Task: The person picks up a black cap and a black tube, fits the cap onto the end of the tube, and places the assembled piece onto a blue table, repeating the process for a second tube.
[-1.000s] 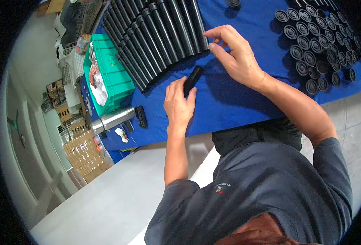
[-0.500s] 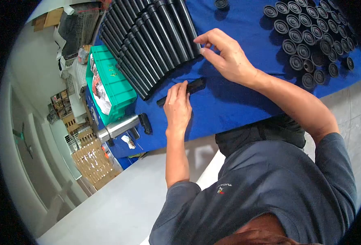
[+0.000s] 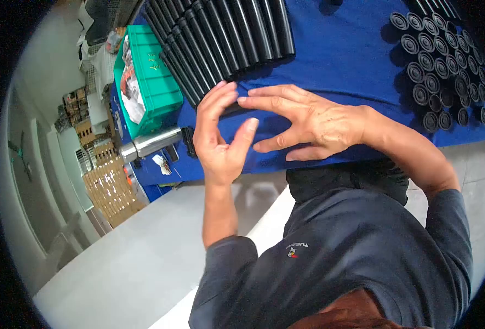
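My left hand (image 3: 219,134) is raised over the blue cloth, its fingers bent upward and its thumb apart, with nothing visible in it. Close beside it on the right, my right hand (image 3: 314,125) has its fingers spread and pointing at the left hand. Above both hands lie rows of long black tubes (image 3: 237,35) side by side. A dark piece (image 3: 236,108) shows in part behind the fingertips, mostly hidden.
A green crate (image 3: 153,82) with plastic bags stands at the left. Below it are a metal cylinder (image 3: 153,143) and a small black object (image 3: 188,142). Many round black caps (image 3: 431,62) stand on the blue cloth (image 3: 341,71) at the right.
My left hand has lifted off the dark bar and its fingers have opened. My right hand has come down and left from the tube ends, fingers now spread. The view has shifted somewhat.
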The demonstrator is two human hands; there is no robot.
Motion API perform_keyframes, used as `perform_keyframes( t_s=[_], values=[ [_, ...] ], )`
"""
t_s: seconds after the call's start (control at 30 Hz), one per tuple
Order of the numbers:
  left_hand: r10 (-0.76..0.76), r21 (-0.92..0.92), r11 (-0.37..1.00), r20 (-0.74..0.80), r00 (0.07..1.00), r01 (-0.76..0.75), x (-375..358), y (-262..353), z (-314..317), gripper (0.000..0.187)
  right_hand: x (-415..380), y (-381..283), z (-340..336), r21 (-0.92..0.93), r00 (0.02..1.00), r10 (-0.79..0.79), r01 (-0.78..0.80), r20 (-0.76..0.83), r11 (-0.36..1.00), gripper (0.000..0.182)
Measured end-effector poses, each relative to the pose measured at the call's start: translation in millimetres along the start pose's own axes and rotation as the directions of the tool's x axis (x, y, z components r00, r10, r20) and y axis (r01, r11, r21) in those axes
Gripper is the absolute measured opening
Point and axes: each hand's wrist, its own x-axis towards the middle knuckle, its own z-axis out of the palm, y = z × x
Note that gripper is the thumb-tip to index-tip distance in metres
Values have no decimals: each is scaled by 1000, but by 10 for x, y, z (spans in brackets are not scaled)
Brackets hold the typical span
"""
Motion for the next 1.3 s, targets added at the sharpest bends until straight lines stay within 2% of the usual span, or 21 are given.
perform_keyframes(
  t_s=[0.03,0.1,0.13,0.23,0.4,0.53,0.6,0.73,0.8,0.97,1.03,1.13,1.3],
  values=[
    [77,94,992,115,990,-88,82,76,-40,49,-1,-16,9,-12,1000,-3,3,15,1000,56],
    [96,183,970,304,948,-157,250,296,-82,45,2,-72,24,-22,999,-8,9,47,1000,54],
    [104,140,975,395,913,-172,317,338,-98,47,2,-97,37,23,999,16,-17,48,1000,48],
    [121,116,970,531,839,-214,418,335,-98,48,-21,-66,125,-16,998,1,0,56,1000,42],
    [20,38,998,658,753,-60,507,349,-84,46,22,-107,103,-44,995,-89,91,37,995,41],
    [46,4,998,686,726,-68,511,325,-34,44,10,-96,176,-23,992,-129,129,-11,991,45],
    [39,6,998,675,736,-59,491,341,-10,41,-7,-90,161,-25,992,-122,123,29,992,42],
    [35,119,982,644,764,-145,458,415,55,34,-76,-2,191,-38,990,-44,49,132,998,36],
    [15,147,979,638,770,-140,450,436,72,31,-57,-21,186,-15,992,-18,20,128,1000,33],
    [91,78,980,643,761,-182,482,368,45,35,-21,-28,173,-20,995,-55,57,84,998,36],
    [100,40,985,663,742,-168,513,362,19,37,-35,-36,183,-15,996,-49,50,72,999,43],
    [92,19,989,707,701,-149,539,343,-4,37,-15,-43,194,-62,992,-124,126,29,990,33],
    [79,53,982,750,656,-179,537,268,14,34,-23,-59,247,-41,992,-115,117,45,992,38]
  ],
)
